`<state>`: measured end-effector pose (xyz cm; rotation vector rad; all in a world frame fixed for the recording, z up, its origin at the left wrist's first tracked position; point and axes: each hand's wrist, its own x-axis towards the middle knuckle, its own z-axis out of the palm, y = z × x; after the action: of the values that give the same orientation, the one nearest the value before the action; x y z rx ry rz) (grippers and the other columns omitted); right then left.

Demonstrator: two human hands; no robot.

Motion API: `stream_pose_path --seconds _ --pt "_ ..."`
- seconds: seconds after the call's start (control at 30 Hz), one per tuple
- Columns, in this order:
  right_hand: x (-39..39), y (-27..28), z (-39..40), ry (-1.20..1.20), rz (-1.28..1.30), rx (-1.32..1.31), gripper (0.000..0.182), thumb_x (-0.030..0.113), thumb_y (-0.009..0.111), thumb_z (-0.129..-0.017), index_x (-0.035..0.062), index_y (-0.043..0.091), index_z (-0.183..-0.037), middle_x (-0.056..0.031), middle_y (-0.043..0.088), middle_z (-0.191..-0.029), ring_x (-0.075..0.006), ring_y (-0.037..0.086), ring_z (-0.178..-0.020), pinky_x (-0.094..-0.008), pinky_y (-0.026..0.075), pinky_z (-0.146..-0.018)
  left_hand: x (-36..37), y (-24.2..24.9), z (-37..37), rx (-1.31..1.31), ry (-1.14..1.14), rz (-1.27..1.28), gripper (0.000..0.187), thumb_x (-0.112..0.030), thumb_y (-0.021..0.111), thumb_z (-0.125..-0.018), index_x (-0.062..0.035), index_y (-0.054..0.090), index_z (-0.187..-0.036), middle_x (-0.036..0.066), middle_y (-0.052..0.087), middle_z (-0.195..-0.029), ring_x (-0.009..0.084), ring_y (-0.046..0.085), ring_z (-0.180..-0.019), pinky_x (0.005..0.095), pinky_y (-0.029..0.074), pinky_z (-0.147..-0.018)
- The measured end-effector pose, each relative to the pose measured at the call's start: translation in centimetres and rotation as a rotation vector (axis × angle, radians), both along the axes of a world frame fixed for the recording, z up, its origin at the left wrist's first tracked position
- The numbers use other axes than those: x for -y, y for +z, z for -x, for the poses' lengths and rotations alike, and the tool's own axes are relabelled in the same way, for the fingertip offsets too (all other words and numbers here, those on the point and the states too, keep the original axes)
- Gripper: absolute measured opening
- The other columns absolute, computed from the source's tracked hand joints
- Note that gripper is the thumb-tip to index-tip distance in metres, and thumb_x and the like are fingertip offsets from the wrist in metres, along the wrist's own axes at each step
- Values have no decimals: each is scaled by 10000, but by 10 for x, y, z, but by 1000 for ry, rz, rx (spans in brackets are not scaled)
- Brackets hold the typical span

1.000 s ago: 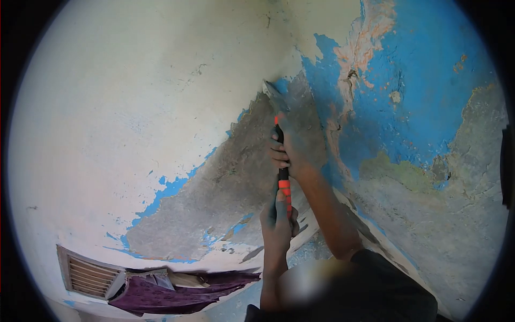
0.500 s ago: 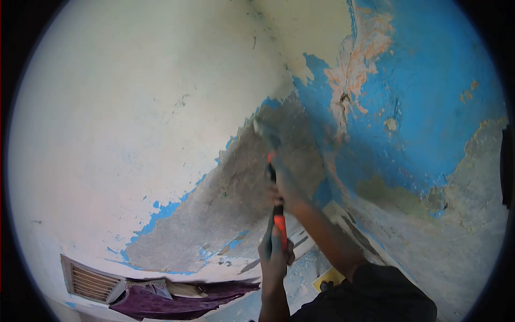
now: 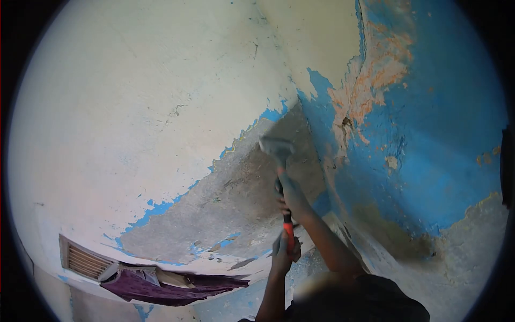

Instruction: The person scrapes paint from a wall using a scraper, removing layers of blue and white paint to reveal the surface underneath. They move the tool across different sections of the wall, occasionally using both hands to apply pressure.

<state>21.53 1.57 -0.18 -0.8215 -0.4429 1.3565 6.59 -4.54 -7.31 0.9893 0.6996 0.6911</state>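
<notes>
A long scraper (image 3: pixel 288 229) with a red and black handle and a wide grey head points up at a bare grey patch of wall (image 3: pixel 225 196). Low on the handle, my left hand (image 3: pixel 283 251) is wrapped round its red part. Higher up, near the head, my right hand (image 3: pixel 292 199) grips the handle. The scraper's head lies over the grey patch, a little below its ragged blue and cream paint edge; whether it touches the wall I cannot tell.
Cream paint (image 3: pixel 134 107) covers the left wall. On the right is a blue wall (image 3: pixel 445 134) with peeled, cracked plaster (image 3: pixel 348 107) near the corner. A slatted vent (image 3: pixel 86 258) and a purple cloth (image 3: pixel 161 287) are at the lower left.
The scraper's head has moved down and slightly right, away from the paint edge. Both hands have shifted a little right with it. The camera view has also shifted slightly.
</notes>
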Motion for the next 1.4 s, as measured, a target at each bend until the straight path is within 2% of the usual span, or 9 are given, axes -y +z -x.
stream_pose_path --seconds 0.1,0.2,0.23,0.33,0.43,0.57,0.9,1.17,1.4 --pt "2 -53 15 123 -33 -17 541 648 435 -923 156 407 -698 48 290 -486 -72 256 -342 -246 223 -328 9 -59 19 162 -77 189 464 -460 385 -1011 -39 463 -1193 12 392 -586 111 364 -429 249 291 -389" --pt "15 -46 15 216 -8 -89 536 650 418 -927 155 409 -721 49 296 -500 -71 259 -347 -245 233 -330 36 -38 13 180 35 103 372 -425 382 -1015 -129 406 -1239 10 358 -568 107 325 -403 237 271 -358" --pt "17 -40 16 237 -28 -118 515 634 420 -935 159 415 -737 50 302 -507 -68 268 -350 -247 240 -331 39 -34 14 174 34 45 448 -401 372 -1019 -157 328 -1393 24 379 -582 103 331 -400 237 281 -356" --pt "22 -20 12 249 -82 -177 465 605 419 -951 170 431 -788 52 313 -523 -64 285 -358 -251 258 -335 48 8 10 167 67 -4 595 -367 380 -1026 -140 143 -1522 27 396 -603 100 351 -432 233 285 -389" --pt "20 10 10 182 -124 -168 461 612 405 -952 165 447 -846 52 311 -527 -64 278 -362 -250 265 -336 43 47 4 121 41 -27 607 -353 364 -1028 -177 87 -1539 16 382 -555 86 329 -386 219 282 -348" --pt "16 42 -3 99 -110 -96 470 607 394 -958 148 462 -884 54 306 -527 -64 260 -359 -250 263 -330 38 70 -14 43 114 -57 565 -332 361 -1033 -133 166 -1525 5 366 -536 76 320 -377 210 280 -344" --pt "11 55 -9 44 -110 -83 443 590 409 -961 158 468 -882 52 303 -523 -67 252 -352 -245 239 -328 30 74 -18 1 132 -103 554 -350 372 -1033 -100 220 -1504 -3 380 -544 67 336 -383 205 270 -345" --pt "11 14 16 109 -78 -70 470 619 427 -942 165 457 -820 53 299 -508 -75 265 -347 -251 250 -330 34 43 8 34 121 -14 565 -360 380 -1028 -112 215 -1508 3 395 -585 70 345 -414 207 284 -365" --pt "14 19 38 118 -79 -64 470 622 428 -940 169 430 -813 48 304 -504 -80 273 -347 -253 257 -334 44 65 23 31 137 -79 567 -336 390 -1026 -93 220 -1510 -9 366 -554 63 315 -399 203 266 -352"
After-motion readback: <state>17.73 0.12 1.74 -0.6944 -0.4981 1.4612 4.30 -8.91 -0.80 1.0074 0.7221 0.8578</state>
